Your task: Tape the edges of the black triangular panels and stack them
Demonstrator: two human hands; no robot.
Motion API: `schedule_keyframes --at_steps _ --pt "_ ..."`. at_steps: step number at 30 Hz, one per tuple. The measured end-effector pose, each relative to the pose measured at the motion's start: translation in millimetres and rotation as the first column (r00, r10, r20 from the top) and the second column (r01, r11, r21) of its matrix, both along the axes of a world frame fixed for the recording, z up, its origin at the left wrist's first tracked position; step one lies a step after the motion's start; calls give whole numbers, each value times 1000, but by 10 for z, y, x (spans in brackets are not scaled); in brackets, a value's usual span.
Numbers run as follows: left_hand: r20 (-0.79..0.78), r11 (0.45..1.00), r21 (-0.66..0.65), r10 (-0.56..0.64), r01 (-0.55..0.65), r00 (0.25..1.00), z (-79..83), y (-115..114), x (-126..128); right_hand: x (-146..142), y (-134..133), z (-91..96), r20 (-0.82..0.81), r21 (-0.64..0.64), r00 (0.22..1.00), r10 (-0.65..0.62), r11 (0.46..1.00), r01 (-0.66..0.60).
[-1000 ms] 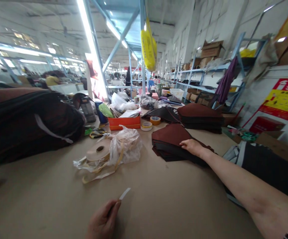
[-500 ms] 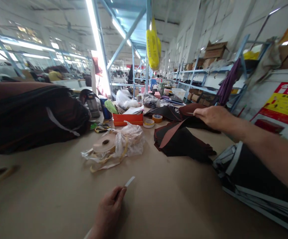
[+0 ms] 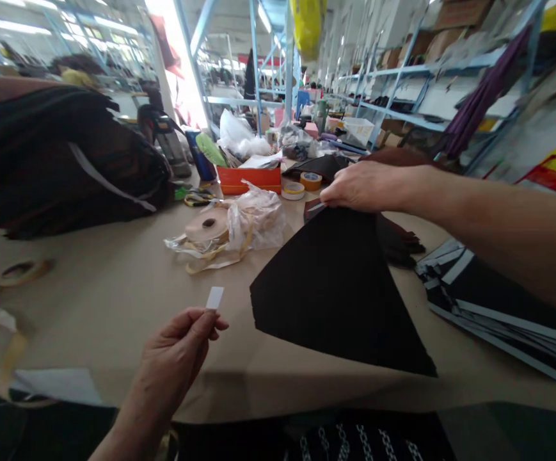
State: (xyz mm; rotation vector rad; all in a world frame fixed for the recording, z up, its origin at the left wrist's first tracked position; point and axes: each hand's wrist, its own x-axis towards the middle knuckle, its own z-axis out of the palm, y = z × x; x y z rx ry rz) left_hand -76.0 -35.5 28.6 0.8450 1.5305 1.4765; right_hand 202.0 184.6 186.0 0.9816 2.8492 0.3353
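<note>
Between thumb and fingers, my left hand (image 3: 179,349) pinches a short white strip (image 3: 215,298), held just above the table. My right hand (image 3: 366,186) grips the upper edge of a black, fabric-like panel (image 3: 340,291) that hangs down toward the tabletop. A thin pale sliver (image 3: 316,207) shows by the right fingertips; whether they hold it too I cannot tell. Behind the panel lies part of a pile of dark pieces (image 3: 400,240), mostly hidden.
On the brown table (image 3: 114,294) lie a large tape roll (image 3: 206,225) in clear plastic and an unrolling tape (image 3: 21,272) at left. Farther back are an orange box (image 3: 249,180), scissors (image 3: 198,196) and small tape rolls (image 3: 310,181). Dark stacks stand left (image 3: 66,166) and right (image 3: 512,307).
My right hand has drawn a black panel from the pile toward me. My left hand, with the white strip, has risen and moved left. The view has tipped downward.
</note>
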Motion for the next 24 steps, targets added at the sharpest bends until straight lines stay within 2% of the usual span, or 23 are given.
schedule_keyframes --at_steps 2,4,6,8,11,13,15,18,21,24 --pt "-59 999 -14 29 -29 998 -72 -63 -40 -210 78 -475 -14 -21 996 89 996 -90" --pt "-170 999 -29 13 -19 985 -171 -119 -88 -342 91 -870 -35 -19 989 141 990 -141" --pt "-313 992 -71 -118 100 942 -255 -168 -91 -377 9 -1159 -97 -21 987 129 991 -132" --pt "-426 944 -154 -330 291 843 -293 -197 -8 -298 -194 -1366 -211 -85 977 34 995 -53" --pt "-523 806 -249 -578 537 626 -272 -158 241 46 -733 -1624 -352 -295 920 -171 953 64" --pt "-615 722 -233 -628 651 476 -261 -65 397 381 -1189 -1795 -376 -426 881 -288 898 112" --pt "-745 691 -219 -575 689 340 -294 56 478 726 -1633 -1951 -345 -520 855 -387 837 170" --pt "-854 714 -277 -490 644 176 -401 199 472 1122 -2096 -2117 -281 -548 819 -500 784 291" --pt "-852 712 -319 -505 625 140 -446 231 477 1343 -2203 -2180 -255 -498 812 -525 791 355" --pt "-778 664 -354 -600 659 187 -350 162 640 1502 -2058 -2128 -259 -416 823 -505 828 377"
